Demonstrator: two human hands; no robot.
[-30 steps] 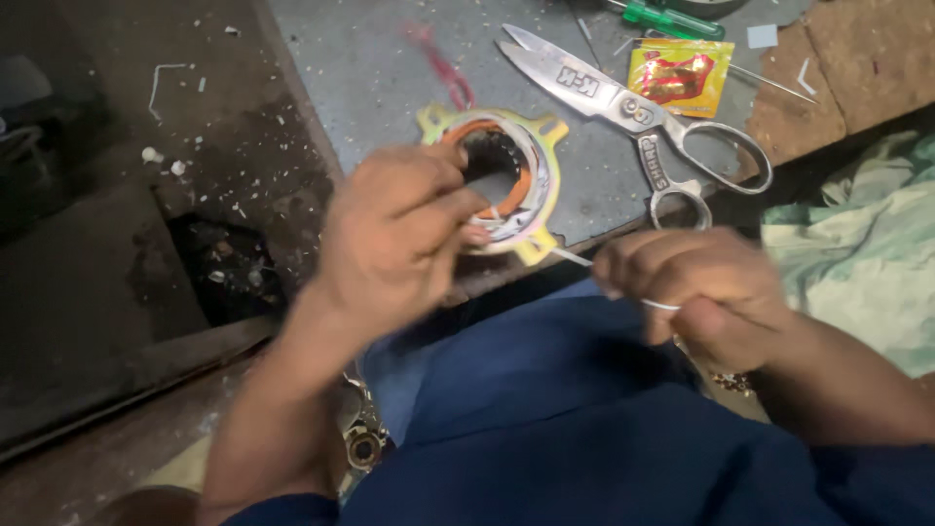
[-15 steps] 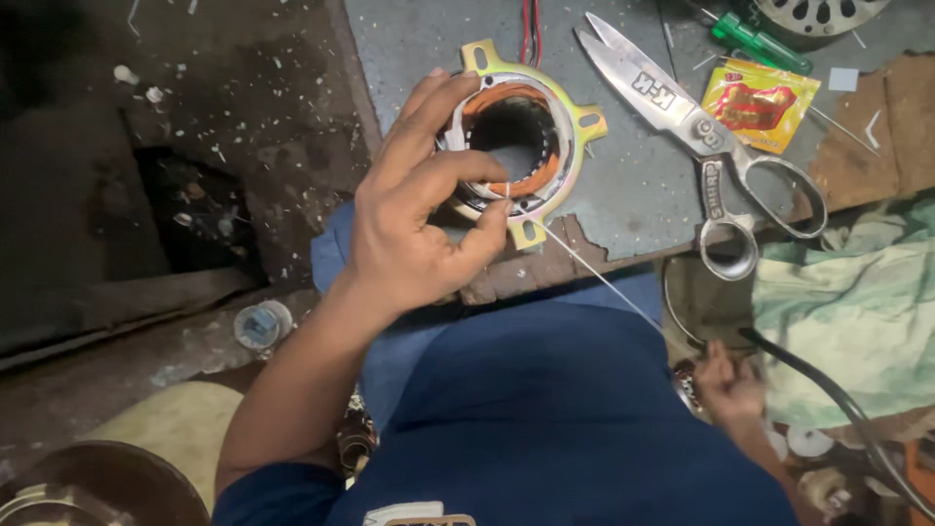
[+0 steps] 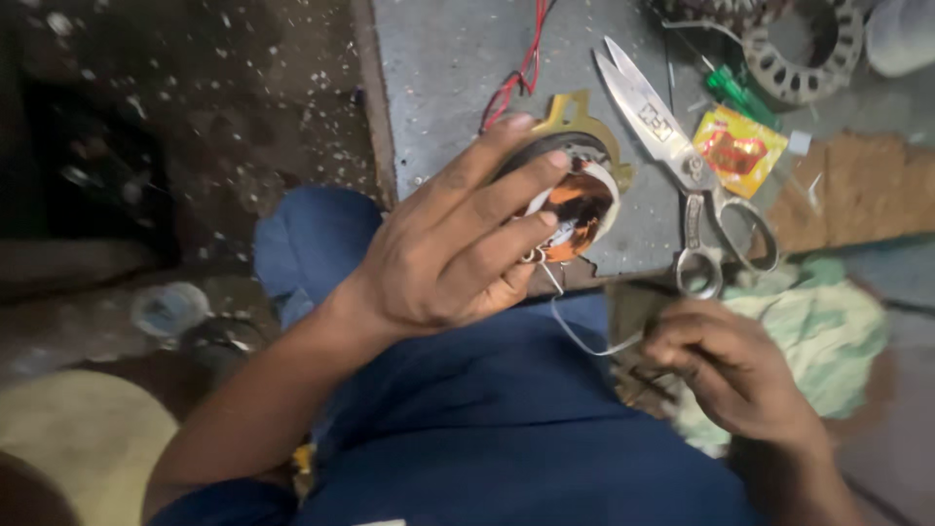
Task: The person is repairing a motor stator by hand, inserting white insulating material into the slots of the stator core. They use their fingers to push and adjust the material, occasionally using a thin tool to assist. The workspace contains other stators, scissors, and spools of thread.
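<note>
Left hand (image 3: 458, 244) is wrapped around a round motor stator (image 3: 577, 200) with copper-orange windings and a yellowish metal rim, holding it tilted over the near edge of the grey bench slab (image 3: 438, 88). Right hand (image 3: 726, 365) sits below-right of the stator, fingers pinched on a thin white thread (image 3: 575, 326) running up to it. Shiny steel scissors (image 3: 682, 166) lie just right of the stator, with a crinkly yellow-red sachet (image 3: 737, 148) beyond them.

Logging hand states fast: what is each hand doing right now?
Left hand: closed on the stator.
Right hand: closed, pinching the thread.
</note>
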